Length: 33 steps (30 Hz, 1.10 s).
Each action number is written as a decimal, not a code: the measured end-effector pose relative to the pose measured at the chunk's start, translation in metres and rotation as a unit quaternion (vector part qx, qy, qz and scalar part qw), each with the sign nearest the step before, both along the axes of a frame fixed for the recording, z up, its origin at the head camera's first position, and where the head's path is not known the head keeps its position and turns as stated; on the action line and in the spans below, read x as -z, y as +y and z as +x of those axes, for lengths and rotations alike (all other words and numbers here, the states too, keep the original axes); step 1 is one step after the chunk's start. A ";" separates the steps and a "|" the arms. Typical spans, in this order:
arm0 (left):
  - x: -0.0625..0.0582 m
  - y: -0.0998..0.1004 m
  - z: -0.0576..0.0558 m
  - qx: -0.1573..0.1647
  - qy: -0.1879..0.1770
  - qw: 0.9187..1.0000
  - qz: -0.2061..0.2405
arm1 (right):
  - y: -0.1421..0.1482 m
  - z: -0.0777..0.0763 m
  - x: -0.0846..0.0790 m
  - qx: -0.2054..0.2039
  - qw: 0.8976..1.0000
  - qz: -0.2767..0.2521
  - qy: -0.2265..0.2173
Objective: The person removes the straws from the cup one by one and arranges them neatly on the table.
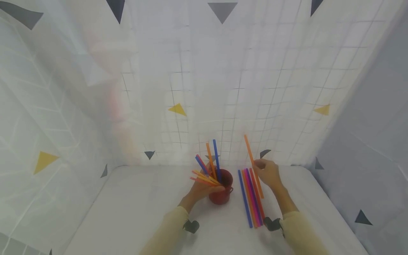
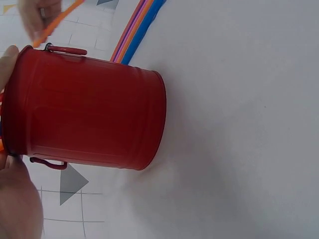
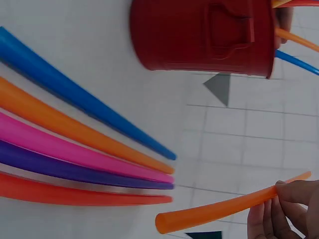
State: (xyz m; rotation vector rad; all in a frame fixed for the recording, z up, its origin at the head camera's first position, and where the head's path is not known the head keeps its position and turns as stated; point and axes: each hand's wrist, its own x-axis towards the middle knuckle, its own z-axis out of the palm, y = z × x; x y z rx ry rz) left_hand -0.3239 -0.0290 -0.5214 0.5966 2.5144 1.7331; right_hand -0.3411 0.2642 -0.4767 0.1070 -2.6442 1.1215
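Observation:
A red metal pail (image 1: 220, 198) with small side handles stands on the table. My left hand (image 1: 202, 189) holds it around the rim; in the left wrist view its fingers reach both sides of the pail's mouth. Several straws lean out of the pail, among them a blue straw (image 1: 215, 150) and an orange straw (image 1: 209, 154). To the pail's right, my right hand (image 1: 269, 173) pinches another orange straw (image 1: 248, 147) near its middle. That straw slants upward beside a row of loose straws, and its lower end shows in the right wrist view.
On the table (image 1: 137, 202), right of the pail, lie a blue straw (image 3: 84, 92), an orange straw (image 3: 75, 122), a pink straw (image 3: 70, 143), a purple straw (image 3: 75, 166) and a red straw (image 3: 75, 194), side by side. A white gridded backdrop (image 1: 207, 81) rises behind.

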 end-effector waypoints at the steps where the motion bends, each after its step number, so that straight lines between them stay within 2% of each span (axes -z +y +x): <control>1: -0.001 0.000 0.000 0.001 0.002 1.000 0.000 | 0.002 -0.001 0.005 0.003 1.000 -0.003 -0.011; 9: -0.021 0.001 0.015 0.008 0.015 1.000 0.019 | 0.015 0.001 0.035 0.038 0.998 -0.005 -0.047; 11: -0.027 0.000 0.019 0.010 0.014 1.000 0.024 | 0.017 0.001 0.042 0.046 0.996 -0.005 -0.071; 15: -0.031 -0.001 0.020 0.019 0.018 0.999 0.026 | 0.022 0.002 0.053 0.058 0.991 -0.008 -0.125; 23: -0.025 0.000 0.015 0.018 0.032 0.999 0.017 | 0.027 0.007 0.066 0.061 0.981 -0.009 -0.182; 30: -0.032 -0.001 0.018 0.023 0.027 0.999 0.022 | 0.028 0.009 0.074 0.071 0.975 -0.018 -0.210; 33: -0.020 -0.001 0.011 0.017 0.026 0.999 0.021 | 0.028 0.010 0.076 0.075 0.974 -0.017 -0.214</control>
